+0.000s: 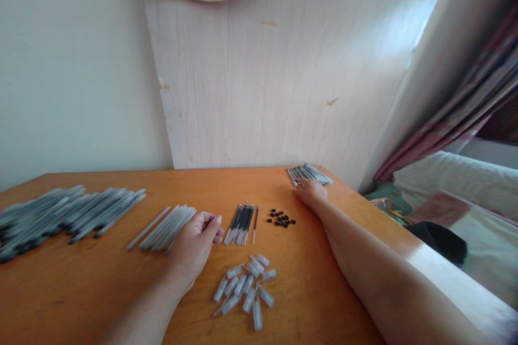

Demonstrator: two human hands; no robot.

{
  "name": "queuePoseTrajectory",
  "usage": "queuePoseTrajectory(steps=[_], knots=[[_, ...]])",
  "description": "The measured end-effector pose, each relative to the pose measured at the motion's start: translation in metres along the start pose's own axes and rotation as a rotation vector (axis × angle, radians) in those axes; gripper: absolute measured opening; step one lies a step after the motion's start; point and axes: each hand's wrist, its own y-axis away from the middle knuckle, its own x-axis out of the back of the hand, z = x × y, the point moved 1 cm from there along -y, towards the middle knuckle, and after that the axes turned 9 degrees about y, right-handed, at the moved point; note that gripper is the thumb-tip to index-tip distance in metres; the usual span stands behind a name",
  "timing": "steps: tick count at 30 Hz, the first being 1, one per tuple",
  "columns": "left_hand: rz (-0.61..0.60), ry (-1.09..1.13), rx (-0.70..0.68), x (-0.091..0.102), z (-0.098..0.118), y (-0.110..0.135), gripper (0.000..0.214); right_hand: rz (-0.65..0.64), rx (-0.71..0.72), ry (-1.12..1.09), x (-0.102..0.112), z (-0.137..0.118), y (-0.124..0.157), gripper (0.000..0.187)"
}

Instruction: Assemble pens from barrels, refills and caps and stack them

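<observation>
My left hand [199,236] hovers over the right side of a row of whitish pen barrels [164,229], its fingers curled in and the thumb against them; nothing shows in it. Stretched out to the far right, my right hand [311,192] has its fingertips at the near left end of a bundle of slim grey pens [309,173]. Those fingers are pinched at the leftmost pen, though partly hidden. Between the hands lie dark ink refills [242,223], with one refill [255,223] set apart, and small black plugs [281,219]. Clear pen caps [246,283] lie scattered nearer to me.
Many pens with black ends [52,218] are heaped at the left of the wooden table [194,307]. A pale board [259,91] stands behind the table. Beyond its right edge are a bed [477,215] with a black object [439,241] and a curtain [449,102].
</observation>
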Motion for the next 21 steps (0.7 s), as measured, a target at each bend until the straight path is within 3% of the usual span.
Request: queuePoseTrajectory(steps=[8, 21], knots=[[0.011, 0.018, 0.011, -0.0015, 0.0005, -0.0004, 0.042, -0.039, 0.071, 0.037, -0.0021, -0.0048, 0.0011, 0.045], [0.002, 0.003, 0.009, -0.0010, 0.0019, 0.0009, 0.043, -0.017, 0.014, -0.023, -0.0077, -0.0014, -0.0034, 0.044]])
